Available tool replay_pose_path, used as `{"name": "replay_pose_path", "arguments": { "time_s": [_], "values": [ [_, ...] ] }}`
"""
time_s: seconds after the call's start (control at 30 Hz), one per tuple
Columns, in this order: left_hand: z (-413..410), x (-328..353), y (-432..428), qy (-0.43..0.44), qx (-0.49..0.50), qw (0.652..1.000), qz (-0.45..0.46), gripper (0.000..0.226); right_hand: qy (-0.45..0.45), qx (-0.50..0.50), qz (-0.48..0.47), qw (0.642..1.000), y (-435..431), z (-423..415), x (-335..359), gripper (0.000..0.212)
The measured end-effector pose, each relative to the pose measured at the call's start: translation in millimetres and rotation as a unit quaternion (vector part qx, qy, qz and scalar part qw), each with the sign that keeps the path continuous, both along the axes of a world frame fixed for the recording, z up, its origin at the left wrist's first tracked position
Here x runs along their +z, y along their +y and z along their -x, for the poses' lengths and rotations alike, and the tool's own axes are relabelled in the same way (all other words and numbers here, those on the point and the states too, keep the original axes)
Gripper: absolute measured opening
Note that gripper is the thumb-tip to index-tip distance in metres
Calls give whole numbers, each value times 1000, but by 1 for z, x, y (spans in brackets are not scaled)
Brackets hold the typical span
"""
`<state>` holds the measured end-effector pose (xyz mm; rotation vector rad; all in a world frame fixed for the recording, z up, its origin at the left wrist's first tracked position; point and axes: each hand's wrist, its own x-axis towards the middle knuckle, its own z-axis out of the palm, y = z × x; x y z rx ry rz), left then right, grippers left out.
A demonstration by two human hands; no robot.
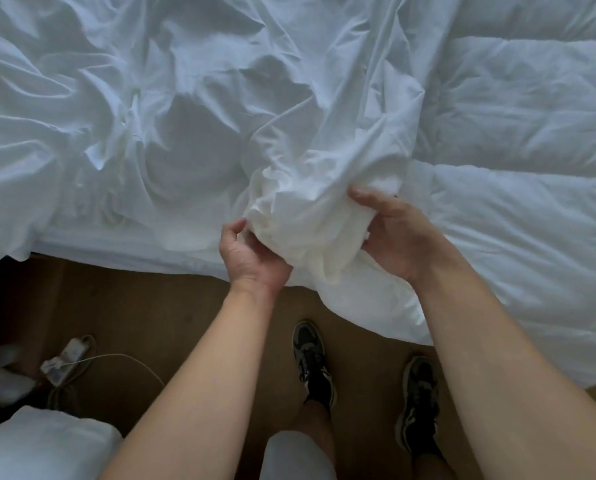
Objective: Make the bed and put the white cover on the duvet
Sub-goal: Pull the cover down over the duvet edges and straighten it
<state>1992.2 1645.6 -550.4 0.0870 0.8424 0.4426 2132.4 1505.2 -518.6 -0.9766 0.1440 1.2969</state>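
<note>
Both hands grip one bunched wad of the white cover (300, 220) at the near edge of the bed (116, 242). Left hand (251, 258): palm turned up under the wad, fingers curled into the cloth, thumb raised at its left side. Right hand (393, 233): thumb pressed on top of the wad, remaining fingers wrapped round its right side and mostly hidden by the fabric. The hands are near each other, with only the gathered cloth between them.

White cover: spreads from the wad up and left across most of the bed, heavily creased, thin and smooth. Its lower left corner hangs over the mattress edge.

Duvet (518, 140): quilted in puffy panels, lying on the right part of the bed. The cover overlaps its left margin, and its near edge droops over the bedside toward the floor.

Floor: brown carpet (158, 306). Two dark shoes (312, 362) stand on it below the arms. A white pillow (43, 445) lies at lower left, and a thin white cable (127, 360) curves beside it, running to a small pale object too blurred to name.
</note>
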Motion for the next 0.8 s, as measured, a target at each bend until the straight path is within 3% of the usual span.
{"name": "replay_pose_path", "arguments": {
  "time_s": [0.1,0.17,0.23,0.27,0.33,0.4,0.43,0.5,0.57,0.67,0.73,0.8],
  "values": [
    [-3,4,10,-9,20,999,-24,51,25,93,-93,991,36,-10,20,13],
    [-4,5,12,45,11,992,-121,58,-22,90,-59,994,62,-18,24,38],
    [-2,10,9,154,-26,953,-261,68,-116,55,18,992,89,-17,27,71],
    [-1,12,7,213,-54,911,-349,82,-162,45,42,985,100,-15,26,77],
    [-3,13,6,305,-128,793,-511,111,-228,43,73,970,119,-9,24,73],
    [-15,11,17,380,-147,685,-604,102,-238,38,73,968,127,-5,18,56],
    [-23,10,29,413,-142,664,-608,85,-234,24,70,970,128,-4,15,42],
    [-34,8,55,466,-126,663,-572,44,-248,-45,114,961,124,-1,7,9],
    [-38,3,79,464,-100,715,-514,26,-252,-79,167,950,114,2,-8,8],
    [-35,1,97,398,-157,780,-457,20,-239,14,220,946,106,17,-33,10],
    [-31,0,102,373,-198,802,-423,23,-256,48,241,935,109,26,-41,18],
    [-29,5,105,363,-211,822,-384,31,-240,37,204,948,116,32,-41,33]
  ]
}}
